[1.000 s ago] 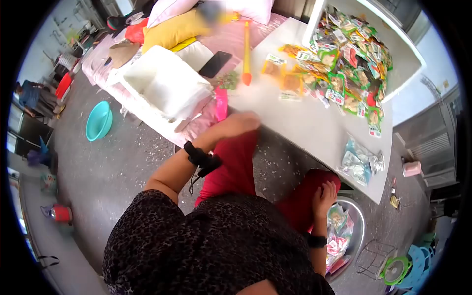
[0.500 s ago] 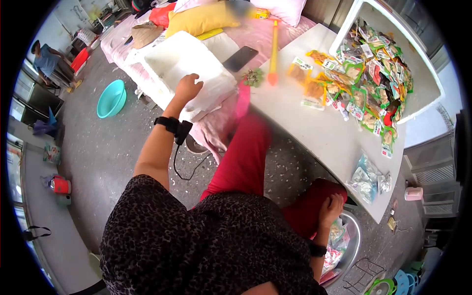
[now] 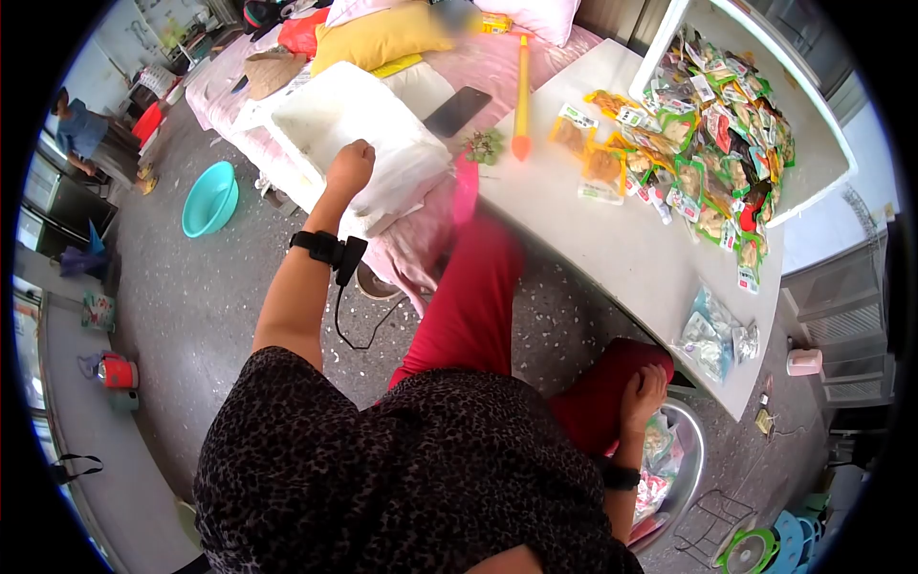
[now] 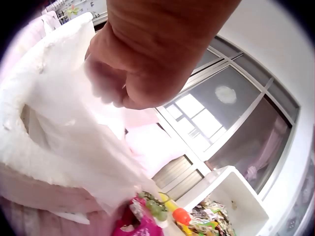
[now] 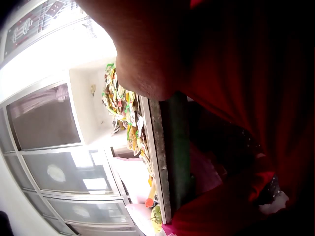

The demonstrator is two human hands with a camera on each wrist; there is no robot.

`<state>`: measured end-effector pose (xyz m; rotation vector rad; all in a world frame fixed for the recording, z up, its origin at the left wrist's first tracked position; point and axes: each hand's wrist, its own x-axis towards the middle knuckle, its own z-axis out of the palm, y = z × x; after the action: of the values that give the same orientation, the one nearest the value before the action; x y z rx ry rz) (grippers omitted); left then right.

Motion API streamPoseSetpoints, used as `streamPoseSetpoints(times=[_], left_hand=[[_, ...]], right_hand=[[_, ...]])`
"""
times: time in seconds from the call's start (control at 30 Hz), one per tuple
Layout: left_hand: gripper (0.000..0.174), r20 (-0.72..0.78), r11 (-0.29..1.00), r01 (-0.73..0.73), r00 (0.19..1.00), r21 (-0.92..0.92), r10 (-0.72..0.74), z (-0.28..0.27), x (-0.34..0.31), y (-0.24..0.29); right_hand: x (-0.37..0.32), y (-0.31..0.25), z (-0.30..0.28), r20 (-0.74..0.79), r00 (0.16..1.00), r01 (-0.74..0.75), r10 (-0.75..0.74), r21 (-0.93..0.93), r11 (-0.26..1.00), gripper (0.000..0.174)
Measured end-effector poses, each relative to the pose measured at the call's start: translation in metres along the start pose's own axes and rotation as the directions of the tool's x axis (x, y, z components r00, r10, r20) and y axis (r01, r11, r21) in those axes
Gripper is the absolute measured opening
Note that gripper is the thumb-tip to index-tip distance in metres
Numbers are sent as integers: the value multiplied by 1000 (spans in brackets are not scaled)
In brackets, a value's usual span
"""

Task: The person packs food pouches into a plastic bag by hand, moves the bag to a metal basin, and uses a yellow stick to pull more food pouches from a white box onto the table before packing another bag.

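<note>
My left hand [image 3: 351, 165] is over the white foam box [image 3: 316, 105], its fingers curled in, and no held thing shows in them. In the left wrist view the curled left fingers [image 4: 106, 83] overlap the white plastic film [image 4: 93, 142] of the box's lining. My right hand [image 3: 645, 394] rests on the right knee of the red trousers [image 3: 598, 397], fingers laid out over the cloth. Below that hand stands a metal basin [image 3: 696, 450] with colourful packets in it. The right wrist view shows that hand dark, close to the camera.
On the white table [image 3: 612, 244] lie a tipped foam box [image 3: 827, 163] spilling snack packets [image 3: 712, 143], a clear plastic bag [image 3: 708, 335], green grapes [image 3: 483, 145] and a yellow-handled tool [image 3: 522, 96]. A phone [image 3: 459, 112] lies beside the lined box. A turquoise basin [image 3: 210, 199] and another person [image 3: 91, 139] are at left.
My left hand swung from beside the left knee to over the lined foam box, and its fingers then curled in. The right hand stays on the knee. The view has shifted slightly.
</note>
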<state>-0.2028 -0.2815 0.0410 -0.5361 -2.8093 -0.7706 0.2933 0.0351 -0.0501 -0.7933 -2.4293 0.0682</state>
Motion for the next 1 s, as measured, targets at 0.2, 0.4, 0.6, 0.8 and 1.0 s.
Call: streamPoseSetpoints(times=[0.2,0.4,0.6,0.8,1.0], left_hand=[[17,99,766,60,995,-640,5,-23,-26,64],[7,431,216,375,816,-902,386,-13,-80,169],[27,433,-12,862,266,-506,861,20,-146,246],[25,399,-27,961,139,-274,906,43,-172,273],[24,567,84,799,343,-595,749,52,-126,246]], right_hand=[[11,-4,-11,-30,999,-16,22,208,978,15],[46,-39,-29,-49,997,-38,67,451,892,16],[62,-69,-27,584,764,-598,275,800,-39,31],[73,-80,-29,588,785,-572,-197,563,-596,49],[85,-47,-22,608,791,-477,72,686,-550,25]])
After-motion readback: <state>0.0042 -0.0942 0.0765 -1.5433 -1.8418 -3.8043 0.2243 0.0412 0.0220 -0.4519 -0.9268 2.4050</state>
